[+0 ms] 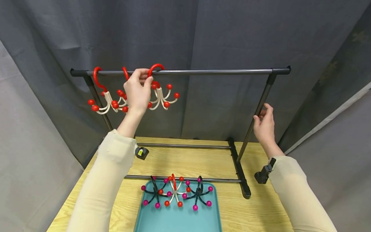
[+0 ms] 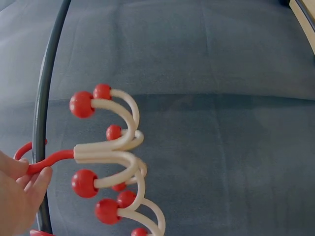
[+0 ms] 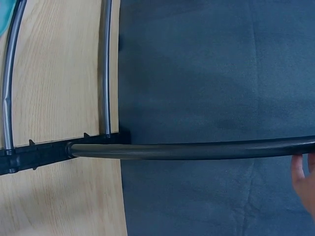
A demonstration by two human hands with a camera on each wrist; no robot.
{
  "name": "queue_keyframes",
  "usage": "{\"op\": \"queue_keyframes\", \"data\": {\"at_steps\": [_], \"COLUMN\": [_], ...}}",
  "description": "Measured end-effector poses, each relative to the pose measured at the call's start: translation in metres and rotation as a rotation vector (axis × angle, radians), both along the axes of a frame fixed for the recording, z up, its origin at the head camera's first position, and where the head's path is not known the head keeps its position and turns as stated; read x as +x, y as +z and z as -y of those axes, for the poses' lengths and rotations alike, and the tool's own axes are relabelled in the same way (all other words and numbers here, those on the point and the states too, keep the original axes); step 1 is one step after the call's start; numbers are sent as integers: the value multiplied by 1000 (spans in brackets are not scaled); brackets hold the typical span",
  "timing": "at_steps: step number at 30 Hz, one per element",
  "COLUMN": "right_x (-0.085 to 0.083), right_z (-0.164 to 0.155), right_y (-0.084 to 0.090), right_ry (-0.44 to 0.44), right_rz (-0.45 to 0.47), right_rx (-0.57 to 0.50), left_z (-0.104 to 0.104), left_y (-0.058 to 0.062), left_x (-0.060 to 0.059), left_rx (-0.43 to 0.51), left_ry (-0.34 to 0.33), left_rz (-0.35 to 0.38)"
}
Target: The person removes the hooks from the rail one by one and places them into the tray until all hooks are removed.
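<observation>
My left hand (image 1: pixel 137 91) pinches the red hook of a hanger (image 2: pixel 93 153) with curved cream arms and red ball tips. That hook curls over the top rail (image 1: pixel 217 72) of a dark metal rack, and the arms hang below the rail. Left of it, two more red hooks are on the rail; one belongs to a similar hanger (image 1: pixel 99 80), and the other hook (image 1: pixel 125 73) is partly behind my hand. On the right, my right hand (image 1: pixel 265 125) holds the rack's side post (image 1: pixel 251 132) between thumb and fingers; only fingertips show in the right wrist view.
A teal tray (image 1: pixel 179 222) lies on the wooden table (image 1: pixel 185 161) in front of the rack. At its far end sit a cream-and-red hanger (image 1: pixel 175 193) and two black hangers with magenta balls, one left (image 1: pixel 156 190), one right (image 1: pixel 198 192). Grey curtains (image 1: pixel 232 38) surround the table.
</observation>
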State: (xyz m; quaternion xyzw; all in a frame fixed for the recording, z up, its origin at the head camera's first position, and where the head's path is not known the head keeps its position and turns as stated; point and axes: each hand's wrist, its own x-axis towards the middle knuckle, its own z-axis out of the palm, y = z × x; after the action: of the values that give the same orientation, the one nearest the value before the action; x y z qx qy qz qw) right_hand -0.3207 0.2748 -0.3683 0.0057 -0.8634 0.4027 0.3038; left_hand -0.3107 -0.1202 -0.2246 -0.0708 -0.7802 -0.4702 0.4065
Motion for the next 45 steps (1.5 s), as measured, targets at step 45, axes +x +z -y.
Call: {"op": "queue_keyframes", "data": {"at_steps": [45], "right_x": [-3], "right_z": [0], "right_y": [6], "right_ry": [43], "right_rz": [74], "right_rx": [-49], "left_z": [-7], "left_y": [-53], "left_x": [90], "left_rx": [107], "left_ry": [-329], "left_rz": [-52]}}
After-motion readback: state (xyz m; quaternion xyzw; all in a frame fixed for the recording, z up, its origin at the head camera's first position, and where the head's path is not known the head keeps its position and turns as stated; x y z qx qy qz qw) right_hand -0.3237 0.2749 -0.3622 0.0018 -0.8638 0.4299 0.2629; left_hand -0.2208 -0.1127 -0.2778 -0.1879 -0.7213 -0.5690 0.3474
